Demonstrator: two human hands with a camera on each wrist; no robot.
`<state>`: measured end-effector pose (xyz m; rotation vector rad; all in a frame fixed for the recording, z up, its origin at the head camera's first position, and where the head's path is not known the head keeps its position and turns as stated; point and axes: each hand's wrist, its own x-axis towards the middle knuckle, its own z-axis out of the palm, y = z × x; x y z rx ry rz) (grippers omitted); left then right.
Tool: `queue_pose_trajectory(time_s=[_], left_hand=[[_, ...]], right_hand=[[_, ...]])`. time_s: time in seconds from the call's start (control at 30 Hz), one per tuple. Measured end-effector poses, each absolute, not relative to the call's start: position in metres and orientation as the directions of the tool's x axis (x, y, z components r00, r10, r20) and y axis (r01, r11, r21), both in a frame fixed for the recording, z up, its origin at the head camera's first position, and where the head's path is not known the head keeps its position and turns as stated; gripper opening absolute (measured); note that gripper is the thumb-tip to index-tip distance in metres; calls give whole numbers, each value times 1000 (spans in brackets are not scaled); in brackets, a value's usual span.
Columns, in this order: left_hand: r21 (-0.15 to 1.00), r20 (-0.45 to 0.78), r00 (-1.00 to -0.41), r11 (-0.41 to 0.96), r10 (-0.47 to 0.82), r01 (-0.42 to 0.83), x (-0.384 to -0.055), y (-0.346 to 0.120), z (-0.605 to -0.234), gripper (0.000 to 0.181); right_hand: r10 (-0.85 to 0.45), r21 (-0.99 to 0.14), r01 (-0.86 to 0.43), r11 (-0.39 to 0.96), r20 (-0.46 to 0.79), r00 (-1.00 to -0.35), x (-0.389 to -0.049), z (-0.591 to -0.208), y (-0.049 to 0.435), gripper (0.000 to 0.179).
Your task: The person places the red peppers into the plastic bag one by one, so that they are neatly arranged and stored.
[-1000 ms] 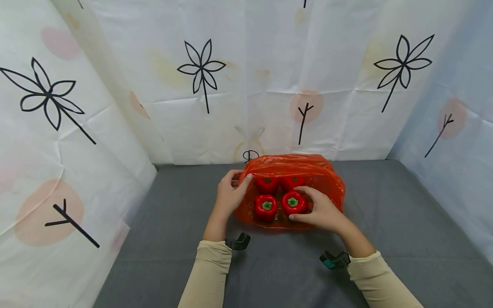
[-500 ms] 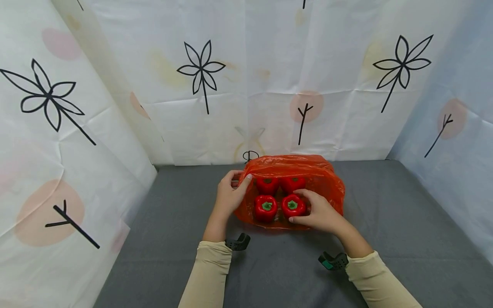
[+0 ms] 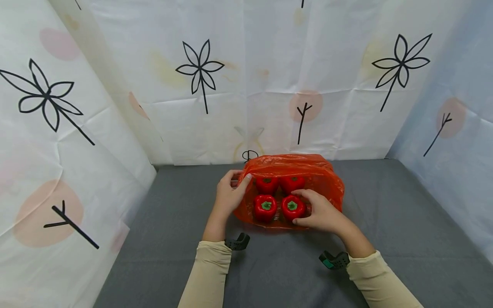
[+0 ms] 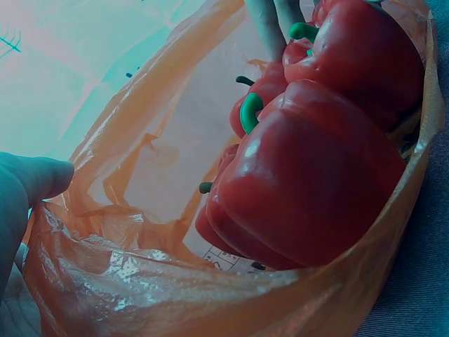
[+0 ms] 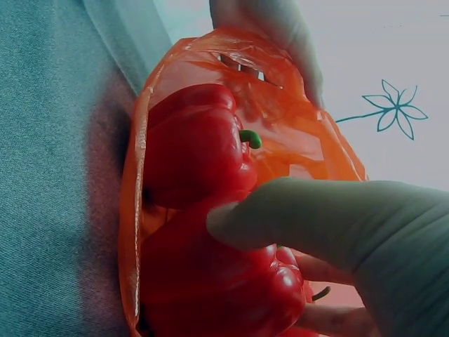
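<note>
An orange-red plastic bag (image 3: 327,188) lies with its mouth facing me, several red bell peppers inside. My left hand (image 3: 230,194) pinches the bag's left rim, thumb inside and fingers outside. My right hand (image 3: 322,211) reaches into the mouth and holds the front right bell pepper (image 3: 292,208), thumb on its near side and fingers on the far side. Beside it sits another bell pepper (image 3: 265,208), its green stem toward me. Two more, a bell pepper (image 3: 267,185) and a second bell pepper (image 3: 291,184), lie behind, partly covered by the bag's upper edge.
A grey cloth (image 3: 185,239) covers the table. White patterned curtains (image 3: 269,64) stand behind the bag and along both sides. Each wrist wears a dark band, such as the right wristband (image 3: 334,260).
The front right bell pepper has come down and slightly left, with my right hand following it. My right thumb has shifted a little rightward along it. My left hand stays on the bag rim.
</note>
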<state>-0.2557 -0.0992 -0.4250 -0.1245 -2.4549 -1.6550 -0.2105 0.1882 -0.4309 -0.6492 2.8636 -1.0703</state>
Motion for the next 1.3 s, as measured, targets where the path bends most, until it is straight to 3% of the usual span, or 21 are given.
queue_pose_trajectory(time_s=[0.67,0.9,1.1,1.3], left_hand=[[899,204,-979,397,-4,185,-254,-101,-425,43],[897,187,-982,410,-7,168,-257,-118,-420,50],[892,182,-983,420,9,169,-255,-129,-414,49],[823,198,-976,525,92,216,-250,-146,-411,51]], right_hand=[[-351,-556,-398,729,195,-916,-202,-420,185,68],[-403,-564,-545,621,366,-839,-203,-392,199,43],[-300,-511,-550,661,491,-818,-204,-380,219,34],[-213,-426,-440,791,481,-850,-204,-376,241,53]])
